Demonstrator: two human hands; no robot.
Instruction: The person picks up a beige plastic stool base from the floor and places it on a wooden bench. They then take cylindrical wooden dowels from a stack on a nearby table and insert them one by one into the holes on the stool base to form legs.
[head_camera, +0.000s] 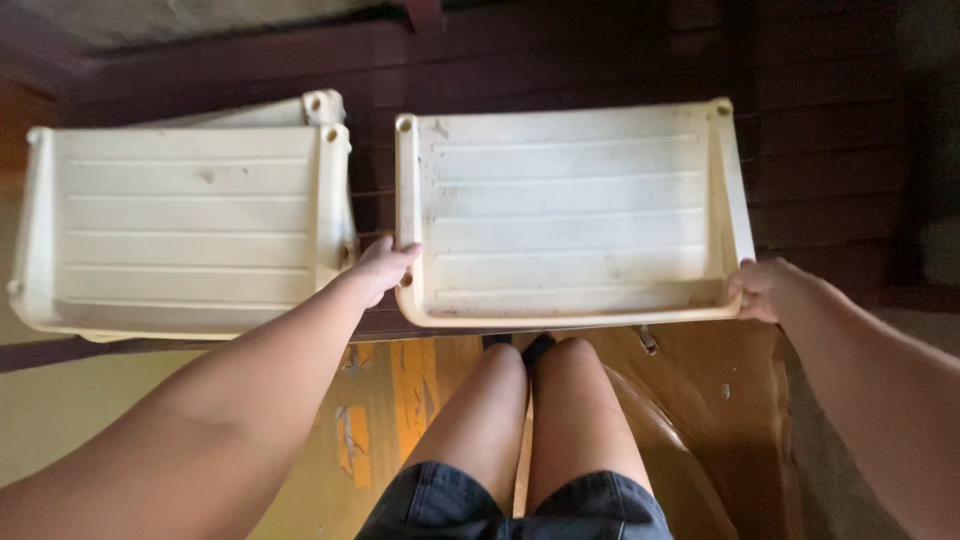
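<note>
From the head camera, I saw a cream plastic tray (570, 210), ribbed and scuffed, held up at about 12 o'clock from my knees (535, 375). My left hand (382, 268) gripped its near-left corner at roughly 10 o'clock, thumb on the inner face and the other fingers wrapped behind the rim, out of sight. My right hand (765, 290) clasped the near-right corner at about 2 o'clock, fingers curled over the side wall and pinching it. At 9 o'clock from the held tray sat a second cream tray (185, 225), just beside it and apart from my hands, with the corner of a third tray (290, 108) showing behind it. A dark wooden wall (800, 120) stood beyond them. Below, I saw my denim shorts (520, 505) and a brown surface with orange patches (415, 400).
</note>
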